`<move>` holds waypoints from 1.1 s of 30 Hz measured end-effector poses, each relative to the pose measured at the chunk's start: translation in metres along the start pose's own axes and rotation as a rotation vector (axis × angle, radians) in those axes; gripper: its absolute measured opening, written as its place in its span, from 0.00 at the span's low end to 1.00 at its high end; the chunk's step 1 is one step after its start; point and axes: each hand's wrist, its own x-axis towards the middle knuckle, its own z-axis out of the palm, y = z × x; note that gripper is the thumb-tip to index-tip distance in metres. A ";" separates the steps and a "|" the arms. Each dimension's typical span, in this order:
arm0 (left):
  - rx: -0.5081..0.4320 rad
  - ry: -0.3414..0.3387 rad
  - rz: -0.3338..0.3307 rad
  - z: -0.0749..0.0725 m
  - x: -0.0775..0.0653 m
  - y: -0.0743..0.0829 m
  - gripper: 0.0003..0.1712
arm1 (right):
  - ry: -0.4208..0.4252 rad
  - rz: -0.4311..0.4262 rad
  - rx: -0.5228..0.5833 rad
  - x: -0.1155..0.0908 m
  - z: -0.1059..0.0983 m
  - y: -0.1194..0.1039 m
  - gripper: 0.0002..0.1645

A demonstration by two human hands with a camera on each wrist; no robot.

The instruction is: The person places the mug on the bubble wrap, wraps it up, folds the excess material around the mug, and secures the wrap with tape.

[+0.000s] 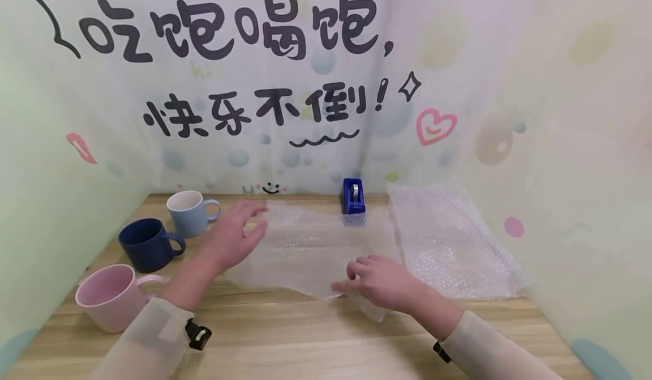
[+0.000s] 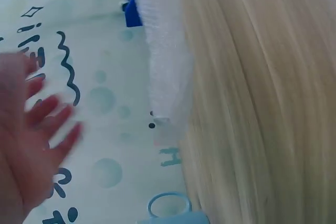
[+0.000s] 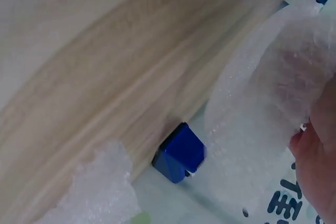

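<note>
A clear sheet of bubble wrap (image 1: 305,255) spreads across the middle of the wooden table in the head view. My right hand (image 1: 382,281) pinches its near right part, and a crumpled corner hangs below the hand. From the right wrist, the bubble wrap (image 3: 241,135) overlaps the fingers of my right hand (image 3: 317,150). At the sheet's left edge is my left hand (image 1: 236,235), fingers spread and holding nothing. The left wrist view shows my left hand (image 2: 34,135) blurred and apart from the bubble wrap (image 2: 170,72).
Three mugs line the left side: light blue (image 1: 184,221), navy (image 1: 144,251) and pink (image 1: 109,306). A blue tape dispenser (image 1: 351,199) stands at the back behind the sheet. Another bubble wrap sheet (image 1: 448,244) lies along the right, by the printed curtain (image 1: 509,142).
</note>
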 end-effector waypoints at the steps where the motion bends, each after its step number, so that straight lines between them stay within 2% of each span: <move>1: 0.019 -0.145 -0.025 0.001 -0.002 -0.002 0.28 | -0.004 -0.016 0.032 -0.001 0.002 -0.001 0.27; 3: 0.074 -0.399 -0.061 0.006 -0.006 -0.007 0.39 | -0.019 -0.041 0.124 -0.002 0.004 0.000 0.25; 5: 0.099 -0.576 -0.091 0.009 -0.012 -0.010 0.51 | -0.064 -0.050 0.261 -0.003 0.006 0.002 0.24; 7: 0.102 -0.672 -0.152 0.011 -0.018 -0.011 0.62 | -0.170 0.005 0.399 -0.005 0.006 0.006 0.22; 9: 0.094 -0.721 -0.222 0.011 -0.022 -0.009 0.69 | -0.253 0.128 0.489 -0.006 0.005 0.012 0.22; 11: 0.090 -0.744 -0.274 0.011 -0.025 -0.008 0.73 | -0.333 0.286 0.510 -0.007 0.006 0.021 0.29; 13: 0.105 -0.752 -0.292 0.012 -0.025 -0.007 0.74 | -0.396 0.424 0.484 -0.008 0.008 0.029 0.41; 15: 0.097 -0.758 -0.303 0.015 -0.024 -0.007 0.74 | -0.467 0.517 0.494 -0.008 0.012 0.037 0.54; 17: 0.074 -0.775 -0.326 0.016 -0.024 -0.008 0.75 | -0.556 0.576 0.561 -0.008 0.016 0.041 0.62; 21: 0.040 -0.812 -0.358 0.018 -0.024 -0.010 0.76 | -0.673 0.662 0.702 -0.009 0.018 0.044 0.65; 26: 0.047 -0.816 -0.357 0.018 -0.021 -0.010 0.75 | -0.680 0.706 0.729 -0.007 0.017 0.044 0.64; 30: 0.028 -0.784 -0.334 0.018 -0.022 -0.013 0.74 | -0.670 0.721 0.749 -0.006 0.017 0.044 0.64; 33: 0.004 -0.710 -0.285 0.014 -0.025 -0.017 0.69 | -0.668 0.718 0.758 -0.005 0.018 0.043 0.64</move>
